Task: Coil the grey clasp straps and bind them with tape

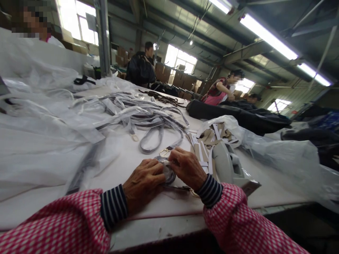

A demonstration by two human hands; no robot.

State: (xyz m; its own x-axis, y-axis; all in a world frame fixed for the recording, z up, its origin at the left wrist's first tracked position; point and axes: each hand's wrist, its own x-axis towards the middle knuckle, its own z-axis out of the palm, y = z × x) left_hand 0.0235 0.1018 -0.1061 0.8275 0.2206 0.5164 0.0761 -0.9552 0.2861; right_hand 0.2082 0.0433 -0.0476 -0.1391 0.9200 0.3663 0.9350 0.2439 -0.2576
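Observation:
A dark strap in clear plastic lies rolled into a small coil [168, 173] on the table near its front edge. My left hand [145, 179] is closed around the coil's left side. From the right, my right hand [187, 167] pinches the coil's top with bent fingers. A gold-coloured metal clasp [164, 152] shows just beyond the coil, and more metal hardware [194, 192] lies under my right wrist. Past my hands is a loose pile of plastic-sleeved straps [127, 109], with one loop [151, 143] reaching toward me. What my fingertips press is partly hidden.
A grey tape dispenser [229, 164] stands right of my right hand, beside cardboard and white strips [201, 151] and an open plastic bag [230, 123]. Clear plastic sheeting [39, 141] covers the left. Brown straps [161, 97] and a long black bundle [235, 114] lie farther back. Several people work beyond.

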